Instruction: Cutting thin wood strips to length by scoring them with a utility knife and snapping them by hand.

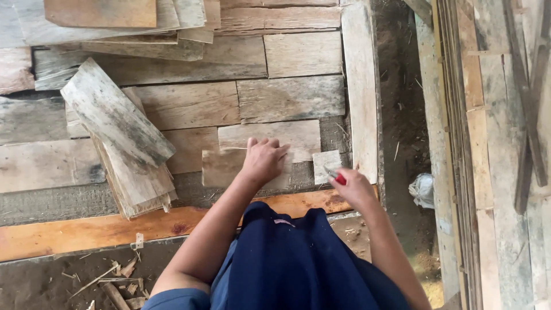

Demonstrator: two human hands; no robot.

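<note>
My left hand [264,161] presses down on a short weathered wood board [221,167] lying among other boards on the floor. My right hand [353,186] grips a small red-handled tool [337,177], its tip near a small square wood piece [326,162] just right of the held board. A long orange-brown plank [86,232] runs across in front of my knees, which are covered by dark blue cloth.
A stack of grey weathered boards [123,143] leans at the left. More boards lie at the top [115,23]. An upright plank [360,86] borders a dirt gap holding a white crumpled bag [423,190]. Long planks [488,143] lie at right. Wood scraps [117,275] litter the lower left.
</note>
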